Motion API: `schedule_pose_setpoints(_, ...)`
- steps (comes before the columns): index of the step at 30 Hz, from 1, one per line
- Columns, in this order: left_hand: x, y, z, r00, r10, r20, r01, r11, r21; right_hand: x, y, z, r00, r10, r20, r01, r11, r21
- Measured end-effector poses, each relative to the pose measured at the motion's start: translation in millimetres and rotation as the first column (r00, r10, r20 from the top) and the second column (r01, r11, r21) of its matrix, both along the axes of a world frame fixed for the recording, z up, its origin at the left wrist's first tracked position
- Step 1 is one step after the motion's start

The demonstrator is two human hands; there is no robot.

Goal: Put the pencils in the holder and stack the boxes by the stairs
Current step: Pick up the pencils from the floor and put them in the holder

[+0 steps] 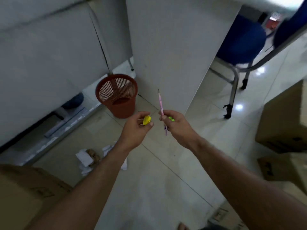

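- Head view: slim pink wooden pencil pinched upright in right hand, point up; something small and green tucked in the same fingers.
- Left hand just beside, not touching, fingers curled round a small yellow plastic piece, possibly a sharpener.
- No holder visible; pencil step judged unfinished.
- Brown cardboard boxes sit loose on the tiled floor at both sides; no stairs in sight, so stacking looks undone.
- Red-brown mesh waste basket stands beyond the hands.

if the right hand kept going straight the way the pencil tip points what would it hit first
Probably the white panel: the pink pencil in the right hand aims up at it, nothing between, though depth is unclear.
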State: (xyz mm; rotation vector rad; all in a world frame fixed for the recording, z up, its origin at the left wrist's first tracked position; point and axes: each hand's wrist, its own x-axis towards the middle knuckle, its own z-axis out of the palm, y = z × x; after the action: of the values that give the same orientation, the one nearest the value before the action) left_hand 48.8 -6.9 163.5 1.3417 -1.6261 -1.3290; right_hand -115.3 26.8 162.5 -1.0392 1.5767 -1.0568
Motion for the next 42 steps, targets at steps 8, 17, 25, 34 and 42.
schedule_pose_setpoints(8, -1, -12, 268, 0.996, -0.066, 0.066, 0.075, 0.987, -0.145, -8, -8, 273, 0.999, -0.046, -0.013, 0.046, 0.998, -0.031)
schedule_pose_setpoints(17, -33, -55, 461, 0.986, -0.164, 0.015, 0.164, 0.973, -0.161, -59, -37, 483, 0.956, -0.168, -0.239, 0.140, 0.982, -0.131)
schedule_pose_setpoints(25, -93, -110, 524, 0.983, -0.180, 0.044, 0.185, 0.960, -0.208, -135, -97, 550, 0.897, -0.222, -0.382, 0.121, 0.955, -0.271)
schedule_pose_setpoints(34, -171, -187, 510, 0.967, -0.091, 0.237, 0.156, 0.950, -0.272, -217, -182, 513, 0.840, -0.027, -0.541, -0.051, 0.990, -0.129)
schedule_pose_setpoints(42, -209, -218, 475, 0.956, -0.086, 0.280, 0.131, 0.981, -0.146, -241, -208, 457, 0.741, 0.231, -0.631, -0.269, 0.962, 0.037)
